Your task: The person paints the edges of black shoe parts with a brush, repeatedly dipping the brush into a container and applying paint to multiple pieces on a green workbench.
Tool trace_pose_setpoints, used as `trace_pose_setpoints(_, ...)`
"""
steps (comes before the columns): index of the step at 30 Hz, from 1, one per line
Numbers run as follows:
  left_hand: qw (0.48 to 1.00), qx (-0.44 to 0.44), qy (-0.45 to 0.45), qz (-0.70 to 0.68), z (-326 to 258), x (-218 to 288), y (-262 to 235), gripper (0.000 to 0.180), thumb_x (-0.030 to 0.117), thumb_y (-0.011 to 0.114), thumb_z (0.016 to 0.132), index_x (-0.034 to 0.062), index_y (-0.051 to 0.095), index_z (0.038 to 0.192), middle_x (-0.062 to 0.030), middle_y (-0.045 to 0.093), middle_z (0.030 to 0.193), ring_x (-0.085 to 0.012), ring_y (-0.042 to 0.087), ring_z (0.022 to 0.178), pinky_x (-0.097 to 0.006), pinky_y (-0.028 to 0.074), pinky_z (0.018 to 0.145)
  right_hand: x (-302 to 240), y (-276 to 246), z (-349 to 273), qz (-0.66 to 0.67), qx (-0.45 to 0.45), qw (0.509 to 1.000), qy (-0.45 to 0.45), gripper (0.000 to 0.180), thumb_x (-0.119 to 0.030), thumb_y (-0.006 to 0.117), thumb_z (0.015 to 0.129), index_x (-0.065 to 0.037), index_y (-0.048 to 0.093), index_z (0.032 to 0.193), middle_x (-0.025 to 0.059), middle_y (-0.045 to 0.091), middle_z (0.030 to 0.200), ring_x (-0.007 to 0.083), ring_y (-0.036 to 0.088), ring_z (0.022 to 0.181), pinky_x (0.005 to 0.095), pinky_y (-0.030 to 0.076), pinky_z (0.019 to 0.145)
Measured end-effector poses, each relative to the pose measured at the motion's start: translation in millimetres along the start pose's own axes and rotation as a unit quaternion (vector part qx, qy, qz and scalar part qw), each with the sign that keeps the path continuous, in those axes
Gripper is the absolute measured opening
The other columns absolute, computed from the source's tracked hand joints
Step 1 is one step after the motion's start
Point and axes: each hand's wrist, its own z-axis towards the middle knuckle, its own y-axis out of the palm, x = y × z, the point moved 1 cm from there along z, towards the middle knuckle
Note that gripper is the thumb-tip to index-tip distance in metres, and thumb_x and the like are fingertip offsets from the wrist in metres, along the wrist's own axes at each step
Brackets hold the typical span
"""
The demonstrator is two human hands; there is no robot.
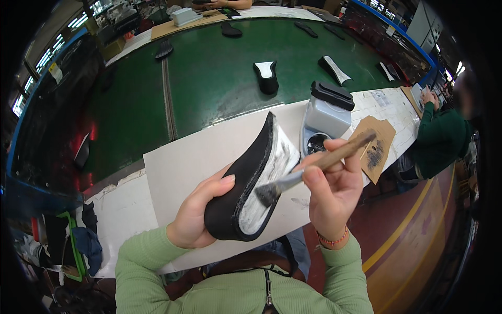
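Note:
My left hand [197, 212] grips a black wedge shoe sole [238, 188] by its thick heel end, thumb on the side wall. The sole is tilted, its narrow end pointing up and away. Its white upper face is turned to the right and carries grey streaks. Pinched in my right hand [337, 199] is a paintbrush [337, 156] with a wooden handle and a metal ferrule. The brush's dark bristles rest against the white face near the heel. Behind the sole lies a pale sheet [167, 175] on the table.
A light-grey dispenser pot [328, 118] with a black top stands beyond my right hand. Beside it lies a stained cardboard piece [377, 154]. Across the green conveyor belt [209, 78] are several soles, including a black one [266, 81]. A co-worker in green [444, 131] is at right.

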Motion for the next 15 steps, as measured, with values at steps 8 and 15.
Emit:
trace_pose_setpoints(8,0.992,0.046,-0.118,0.014,-4,-7,-40,0.054,0.036,0.033,0.09,0.0096,0.025,0.136,-0.0189,0.047,0.119,-0.0338,0.059,0.086,-0.037,0.053,0.057,44,-52,13,-0.211,0.098,0.971,-0.051,0.037,0.001,0.063,0.077,0.001,0.044,0.109,0.0054,0.059,0.082,0.0084,0.054,0.073,0.0202,0.042,0.067)
trace_pose_setpoints(15,0.998,0.055,0.017,-0.021,-11,-4,-71,0.061,0.031,0.044,0.088,0.0112,0.015,0.138,-0.0203,0.042,0.125,-0.0306,0.057,0.09,-0.033,0.052,0.076,35,-120,30,-0.343,0.137,0.927,-0.058,0.036,-0.003,0.061,0.08,0.004,0.046,0.111,0.0043,0.06,0.077,0.006,0.051,0.067,0.0185,0.04,0.062)
